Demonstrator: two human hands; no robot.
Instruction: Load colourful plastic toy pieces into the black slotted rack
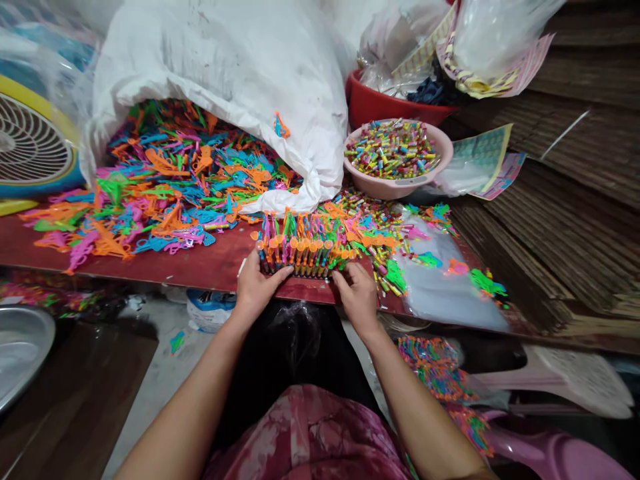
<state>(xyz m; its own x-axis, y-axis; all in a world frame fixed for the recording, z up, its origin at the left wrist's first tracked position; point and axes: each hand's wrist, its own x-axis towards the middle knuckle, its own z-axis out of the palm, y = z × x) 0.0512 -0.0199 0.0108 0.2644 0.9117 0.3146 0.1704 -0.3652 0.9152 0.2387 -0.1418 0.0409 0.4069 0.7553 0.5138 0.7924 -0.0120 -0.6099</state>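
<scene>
On the front edge of the red table stands a tight row of small plastic toys [300, 250], orange, green, pink and blue, with round orange ends facing me and dark lower parts. My left hand [259, 287] grips the row's left end, thumb along its front. At the right end, my right hand [356, 290] holds the row with thumb and bent fingers; some fingertips are hidden. Behind and left lies a heap of loose plastic pieces [195, 180] spilling from a white sack [230, 60]. Small printed tubes [395, 273] lie scattered to the right.
A pink basin [390, 188] of similar tubes stands behind right, before a red tub [360, 100]. Clear plastic bags [435, 293] lie on the red table [200, 270] at right. A fan [40, 143] stands at left, stacked brown boards [560, 227] at right, and a metal basin [25, 353] lower left.
</scene>
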